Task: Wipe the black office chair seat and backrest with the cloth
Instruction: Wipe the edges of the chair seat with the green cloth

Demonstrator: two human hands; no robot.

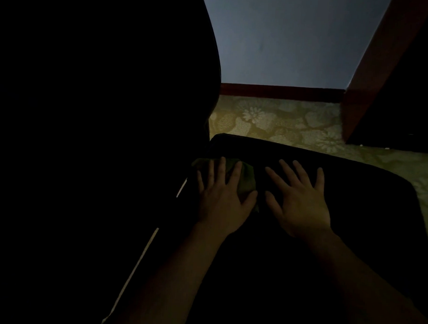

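The scene is very dark. The black chair seat (pixel 354 206) fills the lower right, and the black backrest (pixel 99 106) rises as a dark mass on the left. A green cloth (pixel 245 180) lies on the seat close to the backrest. My left hand (pixel 222 202) presses flat on the cloth with its fingers spread. My right hand (pixel 301 203) rests flat on the bare seat just right of the cloth, fingers apart, holding nothing.
Beyond the seat lies a pale floral carpet (pixel 284 121). A grey-blue wall (pixel 288 42) with a dark red skirting board (pixel 281 92) stands behind it. A dark reddish piece of wooden furniture (pixel 386 71) stands at the right.
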